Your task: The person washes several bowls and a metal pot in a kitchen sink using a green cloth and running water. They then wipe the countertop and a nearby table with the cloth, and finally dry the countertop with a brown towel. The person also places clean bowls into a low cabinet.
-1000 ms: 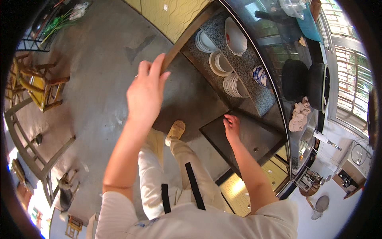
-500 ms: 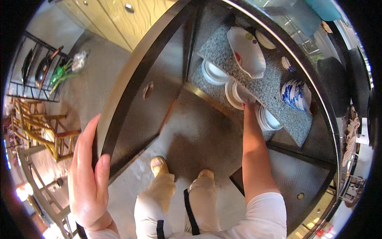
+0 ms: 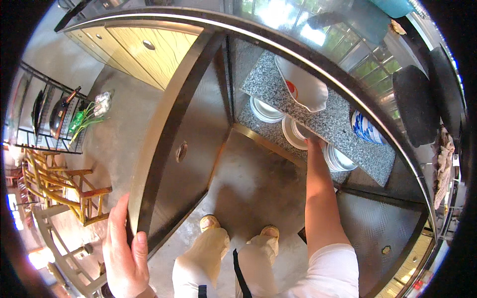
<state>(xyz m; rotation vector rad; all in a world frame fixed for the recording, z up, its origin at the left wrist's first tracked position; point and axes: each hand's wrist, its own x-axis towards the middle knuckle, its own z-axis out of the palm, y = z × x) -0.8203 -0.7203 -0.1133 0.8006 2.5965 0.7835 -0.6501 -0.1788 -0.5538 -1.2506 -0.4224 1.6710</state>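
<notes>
My left hand (image 3: 126, 258) grips the edge of the open cabinet door (image 3: 174, 144), with its thumb on the inner face and its fingers around the outer side. My right hand (image 3: 313, 144) reaches into the cabinet, below a speckled stone shelf (image 3: 370, 158). It is at a group of white dishes (image 3: 292, 134); its fingertips are partly hidden by the shelf and the dishes, so its grip does not show. White stacked dishes (image 3: 263, 111) stand to the left, and a stack of white plates (image 3: 339, 158) to the right.
On the stone shelf lie a large white serving dish (image 3: 307, 89) and blue-and-white bowls (image 3: 366, 130). A second open door (image 3: 377, 226) is at the right. The glossy counter edge (image 3: 278, 40) curves above. Wooden chairs (image 3: 79, 198) and a black rack (image 3: 32, 124) stand at the left.
My view has tilted upward, so more of the counter shows and the cabinet sits lower. The left hand still grips the door, and the right hand stays at the same dishes.
</notes>
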